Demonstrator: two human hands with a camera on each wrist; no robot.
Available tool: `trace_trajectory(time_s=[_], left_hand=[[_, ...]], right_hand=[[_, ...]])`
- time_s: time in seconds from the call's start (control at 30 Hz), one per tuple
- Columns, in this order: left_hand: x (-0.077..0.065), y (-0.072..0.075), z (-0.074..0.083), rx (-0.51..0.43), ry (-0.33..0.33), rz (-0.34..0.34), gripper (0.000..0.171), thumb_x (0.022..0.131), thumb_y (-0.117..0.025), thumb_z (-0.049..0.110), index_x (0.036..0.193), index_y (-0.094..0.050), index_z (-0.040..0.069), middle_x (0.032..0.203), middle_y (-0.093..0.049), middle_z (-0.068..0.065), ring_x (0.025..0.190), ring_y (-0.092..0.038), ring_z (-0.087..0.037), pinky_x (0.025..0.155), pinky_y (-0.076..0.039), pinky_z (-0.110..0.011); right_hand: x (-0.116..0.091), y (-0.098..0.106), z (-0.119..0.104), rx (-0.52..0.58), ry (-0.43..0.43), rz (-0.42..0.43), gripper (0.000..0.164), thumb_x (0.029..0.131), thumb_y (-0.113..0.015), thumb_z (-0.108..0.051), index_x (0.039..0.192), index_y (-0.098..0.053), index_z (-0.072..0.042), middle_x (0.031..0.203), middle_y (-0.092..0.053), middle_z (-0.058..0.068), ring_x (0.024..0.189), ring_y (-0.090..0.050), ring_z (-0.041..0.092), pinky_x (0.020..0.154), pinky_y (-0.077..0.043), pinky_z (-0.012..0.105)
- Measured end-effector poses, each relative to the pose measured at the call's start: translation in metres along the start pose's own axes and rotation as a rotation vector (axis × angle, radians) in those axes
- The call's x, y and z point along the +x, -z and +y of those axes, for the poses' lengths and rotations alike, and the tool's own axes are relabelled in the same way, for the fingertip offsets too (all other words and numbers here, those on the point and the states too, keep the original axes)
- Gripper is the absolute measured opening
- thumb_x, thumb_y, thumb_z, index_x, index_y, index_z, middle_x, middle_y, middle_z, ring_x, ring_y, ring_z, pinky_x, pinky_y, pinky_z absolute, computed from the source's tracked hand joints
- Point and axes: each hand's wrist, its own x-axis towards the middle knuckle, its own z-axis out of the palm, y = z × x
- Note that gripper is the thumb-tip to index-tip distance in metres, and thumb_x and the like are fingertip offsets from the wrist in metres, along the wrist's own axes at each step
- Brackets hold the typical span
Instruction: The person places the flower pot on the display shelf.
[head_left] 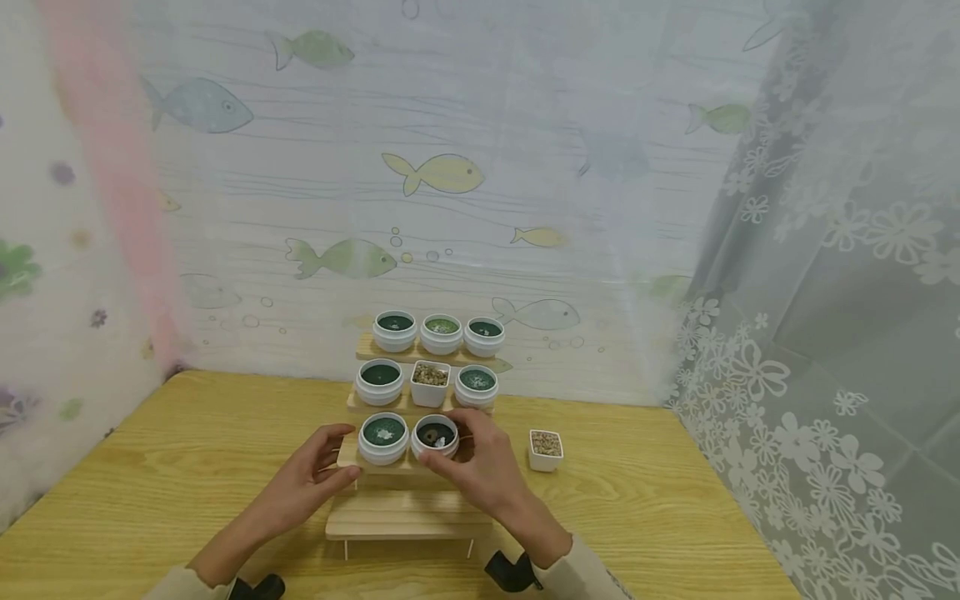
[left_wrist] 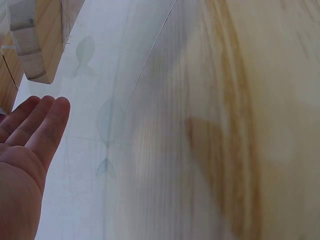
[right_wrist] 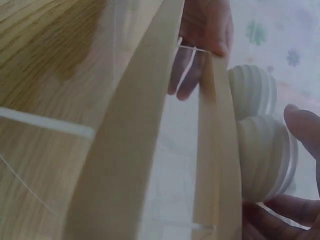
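A tiered wooden stand (head_left: 408, 527) bears small white pots. On its pot-bearing front step, my right hand (head_left: 487, 458) holds a round white pot (head_left: 435, 437) with a dark green top, a tan ring and a white patch. The thumb lies at the front of its rim, the other fingers behind and to the right; in the right wrist view, the ribbed pot (right_wrist: 262, 160) sits between them. Left of it stands another round pot (head_left: 384, 437) with a green top. My left hand (head_left: 303, 475) is at that step's left end, fingers loosely extended, holding no pot.
A square white cup (head_left: 545, 450) of tan grains stands on the table (head_left: 637, 500), right of the stand. A similar square cup (head_left: 431, 383) sits mid-stand among several round pots. The lowest step holds no pots. A fish-patterned curtain (head_left: 450, 233) hangs behind.
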Motion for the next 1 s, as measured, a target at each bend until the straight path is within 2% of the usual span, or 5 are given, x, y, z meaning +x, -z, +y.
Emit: trace_trajectory(time_s=[0.2,0.47,0.77,0.9,1.0], left_hand=[[0.000,0.000,0.000,0.003,0.005,0.002,0.055,0.094,-0.064,0.023,0.138,-0.039,0.003,0.139,-0.043,-0.023,0.126,-0.045,-0.042,0.094,-0.048,-0.039],[0.000,0.000,0.000,0.003,0.007,0.001,0.055,0.094,-0.064,0.023,0.138,-0.039,0.002,0.138,-0.043,-0.023,0.125,-0.045,-0.042,0.094,-0.049,-0.041],[0.000,0.000,-0.001,-0.007,0.005,0.005,0.054,0.093,-0.065,0.023,0.137,-0.040,0.005,0.137,-0.044,-0.022,0.125,-0.046,-0.042,0.094,-0.049,-0.038],[0.000,0.000,-0.001,-0.013,0.000,0.001,0.054,0.094,-0.064,0.022,0.137,-0.039,0.004,0.138,-0.043,-0.024,0.125,-0.045,-0.043,0.094,-0.049,-0.039],[0.000,0.000,-0.001,-0.012,-0.002,0.000,0.054,0.094,-0.064,0.022,0.138,-0.039,0.003,0.138,-0.042,-0.024,0.125,-0.044,-0.043,0.094,-0.049,-0.040]], right_hand=[[0.000,0.015,-0.007,0.025,-0.019,0.042,0.039,0.082,-0.077,-0.028,0.109,-0.062,-0.004,0.098,-0.063,0.008,0.084,-0.064,0.020,0.075,-0.057,0.034],[0.002,0.046,-0.013,-0.037,0.075,0.131,0.031,0.086,-0.073,-0.020,0.107,-0.063,0.001,0.092,-0.065,0.007,0.081,-0.064,0.015,0.072,-0.058,0.033],[0.001,0.073,0.001,-0.128,0.125,0.199,0.027,0.085,-0.073,-0.016,0.108,-0.064,-0.005,0.094,-0.065,0.003,0.081,-0.064,0.012,0.070,-0.058,0.032],[0.001,0.085,0.013,-0.133,0.134,0.211,0.028,0.084,-0.074,-0.014,0.109,-0.064,-0.006,0.095,-0.065,0.002,0.082,-0.065,0.015,0.070,-0.058,0.036],[0.001,0.093,0.015,-0.140,0.118,0.224,0.028,0.084,-0.073,-0.009,0.109,-0.064,-0.002,0.096,-0.066,0.009,0.084,-0.065,0.023,0.070,-0.057,0.043]])
